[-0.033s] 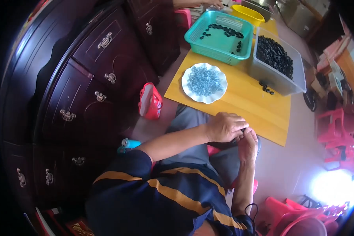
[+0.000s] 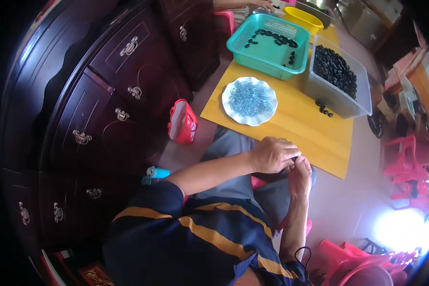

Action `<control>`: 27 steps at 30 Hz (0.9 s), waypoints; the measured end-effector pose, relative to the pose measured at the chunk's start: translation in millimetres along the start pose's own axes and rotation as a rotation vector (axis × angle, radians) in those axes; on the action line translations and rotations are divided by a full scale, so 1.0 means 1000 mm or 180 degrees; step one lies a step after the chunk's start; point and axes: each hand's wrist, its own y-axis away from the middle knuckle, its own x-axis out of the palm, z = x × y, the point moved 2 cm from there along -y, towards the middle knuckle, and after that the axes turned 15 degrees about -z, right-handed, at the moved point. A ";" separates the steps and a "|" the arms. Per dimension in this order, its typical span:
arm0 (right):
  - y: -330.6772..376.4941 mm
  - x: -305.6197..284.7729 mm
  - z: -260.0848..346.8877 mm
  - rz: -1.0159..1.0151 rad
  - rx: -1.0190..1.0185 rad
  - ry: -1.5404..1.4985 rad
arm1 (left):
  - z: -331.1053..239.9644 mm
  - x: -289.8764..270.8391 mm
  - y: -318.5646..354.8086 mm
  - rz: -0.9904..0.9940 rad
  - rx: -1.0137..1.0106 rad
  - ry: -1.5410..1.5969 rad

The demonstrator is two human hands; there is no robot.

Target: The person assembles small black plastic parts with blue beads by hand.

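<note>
Both hands meet over my lap at the near edge of the yellow table [image 2: 291, 128]. Between the fingertips is a small black oval piece [image 2: 294, 158], mostly hidden by the fingers. My left hand [image 2: 273, 155] is closed, its fingers pinching the piece from the left. My right hand [image 2: 300, 175] is closed on it from the right and below. A white scalloped plate [image 2: 227, 101] heaped with small shiny silvery-blue parts [image 2: 249, 98] stands on the table to the left of my hands. Several loose black pieces [image 2: 324, 108] lie farther off, beside the clear bin.
A green basket [image 2: 267, 66] holds scattered black pieces. Right of it, a clear plastic bin [image 2: 336, 106] is filled with black pieces. Behind are a yellow tub [image 2: 302, 18] and another person's hand [image 2: 263, 5]. A dark cabinet [image 2: 109, 100] and red bag [image 2: 182, 123] stand left; pink stools [image 2: 399, 152], right.
The view has shifted very slightly, so the table things sit a little more to the right in it. My hands keep almost the same pinch on the black piece.
</note>
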 end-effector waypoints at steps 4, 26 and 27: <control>0.007 0.021 0.004 -0.0030 -0.0075 0.0461 | 0.001 -0.008 0.007 -0.0088 -0.0181 0.0011; -0.159 0.208 0.049 0.0245 -0.1764 0.2226 | 0.006 0.021 0.071 0.2032 -0.1093 0.0541; -0.168 0.218 0.059 0.0221 -0.1535 0.2349 | 0.005 0.023 0.071 0.2250 -0.1016 0.0443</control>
